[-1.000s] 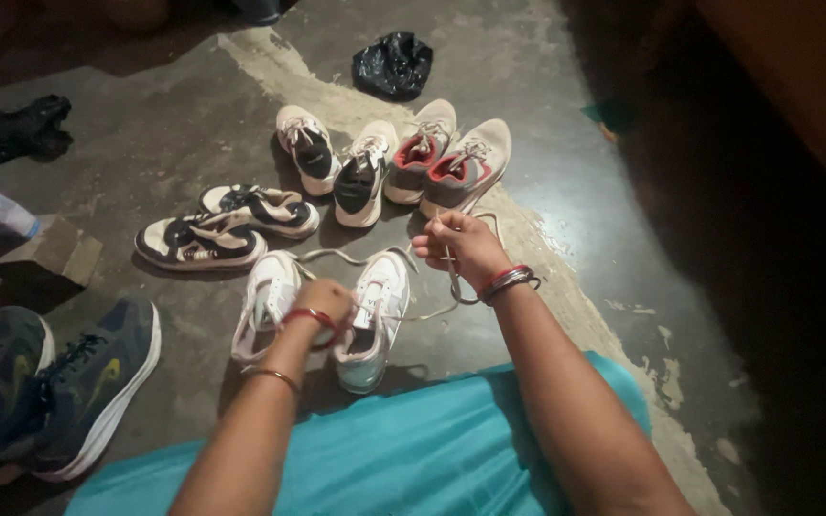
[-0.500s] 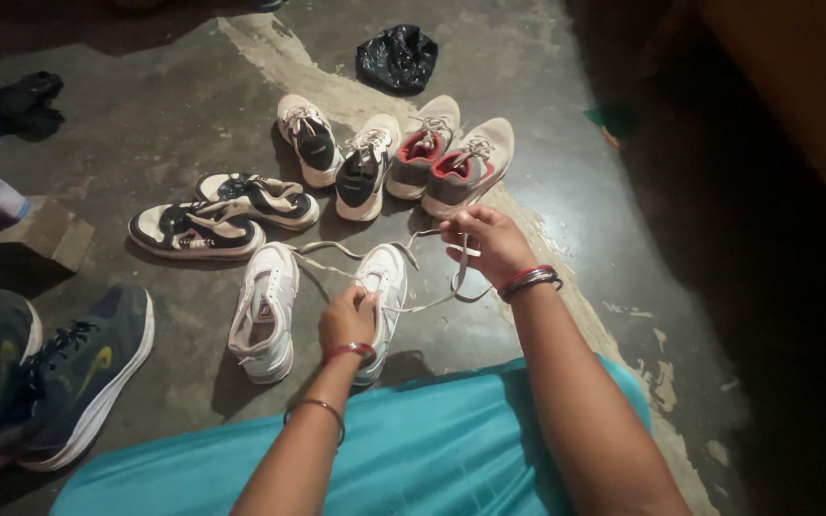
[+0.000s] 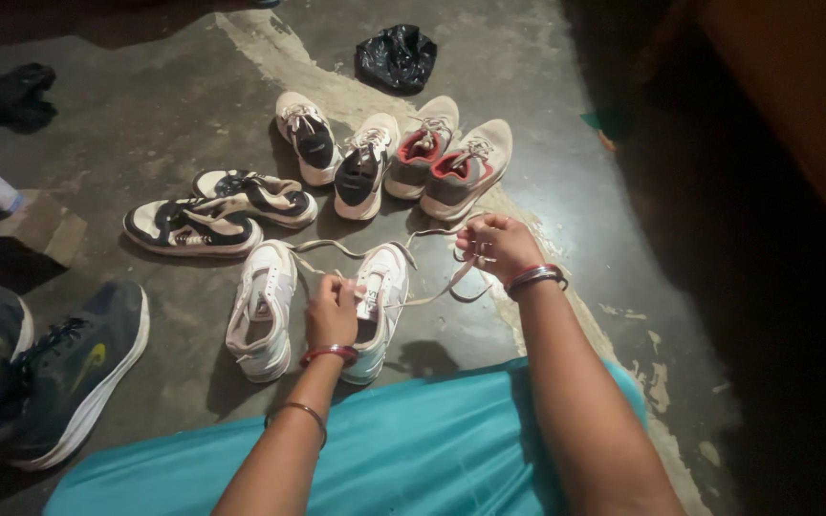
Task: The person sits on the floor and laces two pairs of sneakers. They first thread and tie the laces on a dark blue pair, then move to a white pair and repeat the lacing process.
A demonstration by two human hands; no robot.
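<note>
On the far left of the concrete floor (image 3: 174,124) sits a dark blue sneaker (image 3: 74,368), with a black-and-white pair (image 3: 217,212) farther off. Just right of these stand two white sneakers: the left white sneaker (image 3: 260,311) lies untouched, and the right white sneaker (image 3: 380,296) is under the left hand (image 3: 334,311), whose fingers are pinched together at the eyelets near the tongue. From there the pale shoelace (image 3: 432,287) runs right to the right hand (image 3: 497,248), closed around the lace's free end and lifted slightly above the floor. To thread well, it seems best for the left hand to keep the shoe pinned flat while the right draws the lace taut and even, without twisting it. Beyond, at the far side, two grey pairs (image 3: 394,158) stand in a row, and a black bag (image 3: 396,57) lies farther away.
</note>
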